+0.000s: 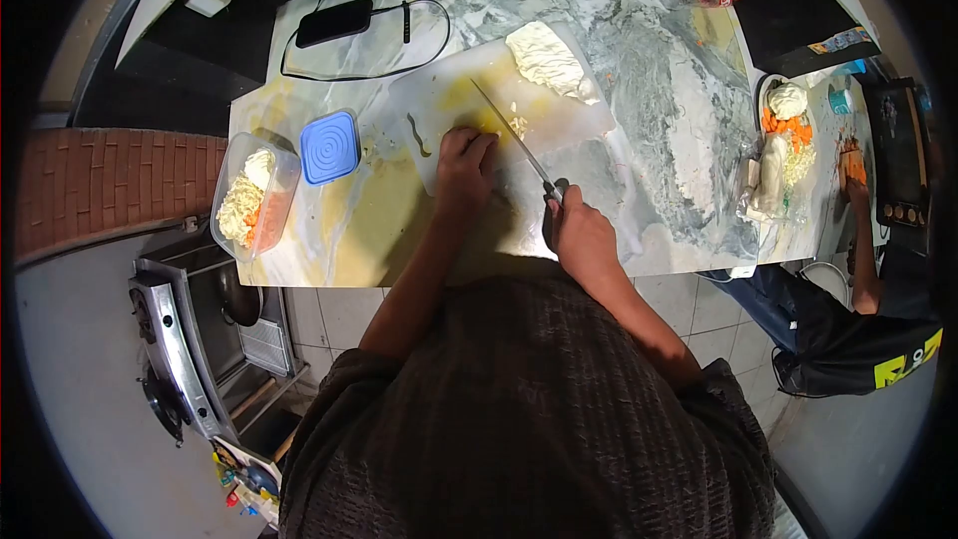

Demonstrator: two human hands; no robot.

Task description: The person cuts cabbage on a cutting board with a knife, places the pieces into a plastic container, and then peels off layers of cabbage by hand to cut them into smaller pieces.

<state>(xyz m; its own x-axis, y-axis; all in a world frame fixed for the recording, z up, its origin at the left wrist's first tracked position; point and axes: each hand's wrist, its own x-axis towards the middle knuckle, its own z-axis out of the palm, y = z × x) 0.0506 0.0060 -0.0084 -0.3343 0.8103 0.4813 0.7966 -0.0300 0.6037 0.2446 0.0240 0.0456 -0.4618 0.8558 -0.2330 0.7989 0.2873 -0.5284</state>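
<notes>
My right hand point(586, 237) is wrapped round the black handle of a knife point(514, 135), whose long blade points up and left over the cutting board. Just left of the blade, my left hand point(465, 168) rests low on the board with its fingers curled together; what they hold, if anything, is hidden. The pale cutting board point(454, 80) has yellow stains. A large piece of white, wrinkled food point(547, 58), perhaps cabbage leaf, lies at its upper right. Small pale chopped bits point(519, 124) lie right of the blade. A thin dark green strip point(417, 135) lies left of my left hand.
To the left stand a clear container point(287, 190) of shredded vegetables and a blue lid point(329, 148). A black phone point(334, 23) and cable lie at the back. At right are a filled vegetable tray point(810, 132) and another person's hand point(856, 190) near orange pieces.
</notes>
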